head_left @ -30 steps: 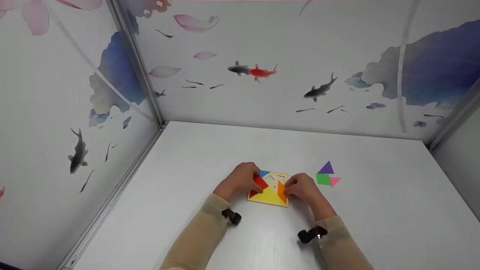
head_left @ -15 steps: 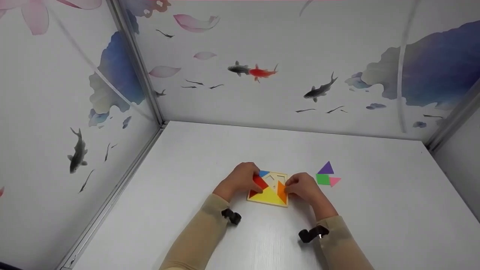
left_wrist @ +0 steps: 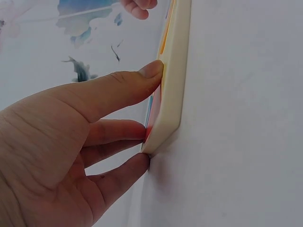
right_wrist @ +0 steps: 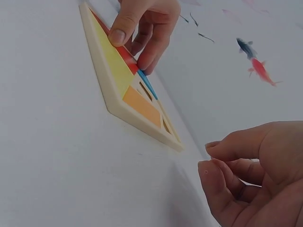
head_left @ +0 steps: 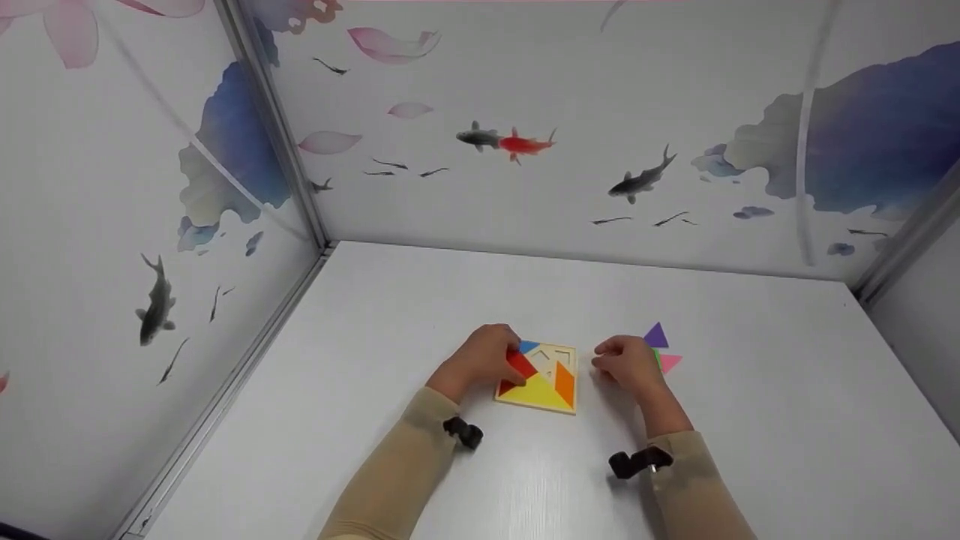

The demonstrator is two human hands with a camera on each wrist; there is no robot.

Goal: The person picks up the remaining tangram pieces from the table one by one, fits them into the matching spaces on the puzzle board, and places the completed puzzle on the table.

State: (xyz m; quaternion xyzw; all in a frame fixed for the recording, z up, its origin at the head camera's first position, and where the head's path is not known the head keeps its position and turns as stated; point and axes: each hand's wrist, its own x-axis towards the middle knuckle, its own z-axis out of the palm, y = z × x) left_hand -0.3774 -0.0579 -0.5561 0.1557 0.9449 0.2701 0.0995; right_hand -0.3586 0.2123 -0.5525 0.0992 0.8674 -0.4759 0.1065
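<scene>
Right grip (head_left: 630, 365) slightly apart, empty; purple triangle (head_left: 658, 336) and pink triangle (head_left: 670, 363) just beside it, toward desk's (head_left: 787, 420) right edge. Left grip (head_left: 486, 355) clamped on puzzle board (left_wrist: 175, 80).

The right hand (head_left: 628, 365) hides most of the green piece (head_left: 658, 359)

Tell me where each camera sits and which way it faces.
Head: worn on the head, facing forward and down at a square, pale wooden puzzle tray; the person's tan fabric sleeves, left grip and right grip show.
Left wrist: on that wrist, facing the left grip and the tray's side; part of the right grip shows above.
Right wrist: on that wrist, facing past the right grip toward the tray; the left grip shows beyond.
Both wrist views share the tray.
</scene>
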